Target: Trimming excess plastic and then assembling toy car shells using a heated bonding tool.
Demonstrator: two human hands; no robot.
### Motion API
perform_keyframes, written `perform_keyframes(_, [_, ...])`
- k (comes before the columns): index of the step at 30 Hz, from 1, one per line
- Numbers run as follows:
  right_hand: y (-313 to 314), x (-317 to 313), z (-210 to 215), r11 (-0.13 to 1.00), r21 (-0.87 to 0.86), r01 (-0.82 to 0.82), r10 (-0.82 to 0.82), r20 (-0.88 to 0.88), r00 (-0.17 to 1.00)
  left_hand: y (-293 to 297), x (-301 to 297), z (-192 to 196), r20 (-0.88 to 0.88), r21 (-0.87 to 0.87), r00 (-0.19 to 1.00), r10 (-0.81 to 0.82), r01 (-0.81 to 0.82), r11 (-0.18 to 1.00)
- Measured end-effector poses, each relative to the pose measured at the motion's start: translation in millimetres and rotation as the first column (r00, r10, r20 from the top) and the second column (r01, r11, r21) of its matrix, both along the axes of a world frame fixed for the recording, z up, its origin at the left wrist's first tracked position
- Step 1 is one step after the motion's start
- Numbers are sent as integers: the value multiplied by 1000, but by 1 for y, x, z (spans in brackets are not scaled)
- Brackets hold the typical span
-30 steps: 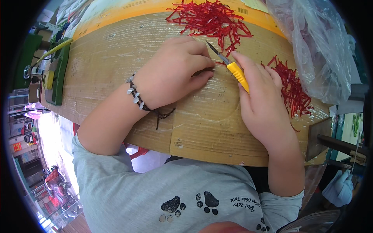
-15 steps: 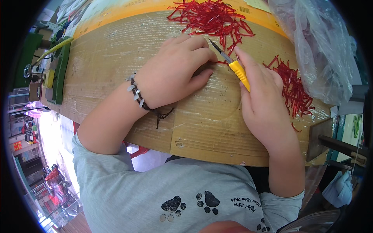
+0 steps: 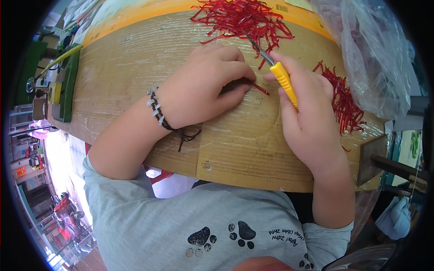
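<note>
My left hand [image 3: 208, 83], wearing a dark braided bracelet [image 3: 157, 108] with pale stones, rests on the table with thumb and forefinger pinched together. A thin red strip [image 3: 261, 88] sticks out from between their tips, its other end hidden by the fingers. To the right, my right hand [image 3: 312, 108] is closed around a yellow-handled knife [image 3: 285, 83]. Its slim, pointed metal blade slants up and left, its tip overlapping the edge of a large heap of red strips [image 3: 244, 18]. The blade and the pinched strip are apart.
A second pile of red strips [image 3: 346, 101] lies right of my right hand, beside a crumpled clear plastic bag [image 3: 375, 58]. Brown cardboard under clear film [image 3: 131, 58] covers the table. A green metal device [image 3: 68, 86] stands at the left edge, and a metal plate [image 3: 371, 160] at the right.
The knife's blade has moved away from my left fingers, up toward the large heap. The red strip at my left fingertips now points down and right.
</note>
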State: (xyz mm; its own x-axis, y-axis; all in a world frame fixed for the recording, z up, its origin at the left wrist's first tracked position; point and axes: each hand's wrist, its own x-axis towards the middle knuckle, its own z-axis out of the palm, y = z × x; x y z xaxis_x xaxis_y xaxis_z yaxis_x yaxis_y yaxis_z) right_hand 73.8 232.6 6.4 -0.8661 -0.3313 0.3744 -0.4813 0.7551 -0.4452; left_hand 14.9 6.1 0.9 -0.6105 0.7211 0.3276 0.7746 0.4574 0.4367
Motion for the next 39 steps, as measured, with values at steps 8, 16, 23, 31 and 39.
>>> perform_keyframes(8, [-4,2,-2,995,-29,-91,93,100,991,0,0,1,42,0,999,10,-10,1000])
perform_keyframes(16, [2,4,5,999,35,8,-11,80,997,0,1,1,29,-32,999,15,-14,999])
perform_keyframes(23, [18,-2,10,903,239,357,-341,-107,934,0,-2,2,-26,-74,1000,-11,9,997])
perform_keyframes(31, [14,-3,11,969,-27,246,-246,6,969,-1,0,6,-44,-138,999,-16,10,990])
perform_keyframes(39, [0,1,14,919,-333,210,-128,253,959,2,12,9,-109,-129,994,6,-21,991])
